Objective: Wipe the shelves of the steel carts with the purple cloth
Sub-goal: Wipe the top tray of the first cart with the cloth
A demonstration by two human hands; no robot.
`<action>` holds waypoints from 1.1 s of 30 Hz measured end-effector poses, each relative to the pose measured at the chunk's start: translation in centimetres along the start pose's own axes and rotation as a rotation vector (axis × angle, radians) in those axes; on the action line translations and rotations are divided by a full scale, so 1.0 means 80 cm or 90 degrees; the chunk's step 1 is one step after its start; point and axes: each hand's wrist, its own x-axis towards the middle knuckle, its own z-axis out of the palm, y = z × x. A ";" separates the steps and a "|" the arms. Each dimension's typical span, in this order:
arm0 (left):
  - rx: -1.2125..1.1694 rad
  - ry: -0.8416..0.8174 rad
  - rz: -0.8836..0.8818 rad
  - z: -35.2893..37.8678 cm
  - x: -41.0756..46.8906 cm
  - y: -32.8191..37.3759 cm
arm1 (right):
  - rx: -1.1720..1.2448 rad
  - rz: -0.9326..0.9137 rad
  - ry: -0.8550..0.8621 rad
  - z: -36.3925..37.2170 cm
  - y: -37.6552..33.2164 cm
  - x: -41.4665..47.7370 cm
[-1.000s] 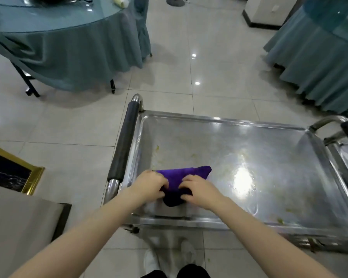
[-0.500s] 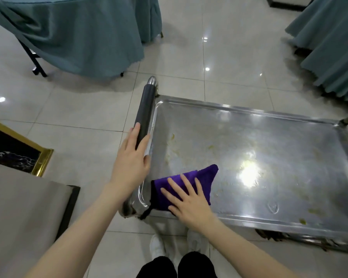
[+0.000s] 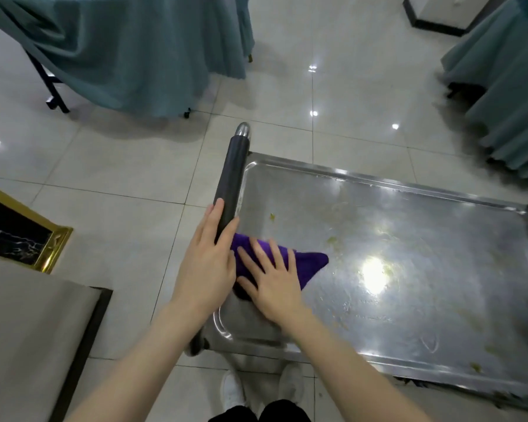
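The right hand (image 3: 275, 287) lies flat, fingers spread, pressing the cloth (image 3: 305, 263) onto the shelf (image 3: 409, 300) near its left edge. The left hand (image 3: 206, 263) rests loosely open on the handle (image 3: 230, 190). Beyond the cloth, yellowish smears (image 3: 333, 240) dot the steel, so most wiping seems left.
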 end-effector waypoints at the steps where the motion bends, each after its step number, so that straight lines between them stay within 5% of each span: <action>1: 0.006 -0.001 0.003 -0.001 0.000 0.001 | -0.003 -0.041 0.001 0.012 -0.003 -0.037; 4: 0.067 -0.033 0.039 -0.002 -0.001 0.004 | -0.022 -0.120 -0.010 0.038 -0.001 -0.107; 7: 0.125 -0.069 0.054 -0.002 0.001 0.003 | -0.052 -0.139 -0.021 0.028 0.017 -0.058; 13: 0.167 -0.067 0.047 0.004 0.001 0.001 | -0.002 0.134 -0.019 -0.017 0.040 0.085; 20: 0.193 -0.082 0.041 -0.002 -0.002 0.014 | -0.018 -0.049 -0.005 0.030 0.017 -0.130; 23: 0.227 -0.103 0.055 0.001 -0.002 0.012 | -0.044 -0.095 -0.028 0.022 0.044 -0.117; 29: 0.232 -0.079 0.037 0.000 -0.003 0.019 | -0.020 0.123 -0.034 -0.018 0.114 0.022; 33: 0.218 -0.057 0.005 0.003 -0.004 0.028 | -0.030 0.046 -0.010 0.003 0.104 -0.062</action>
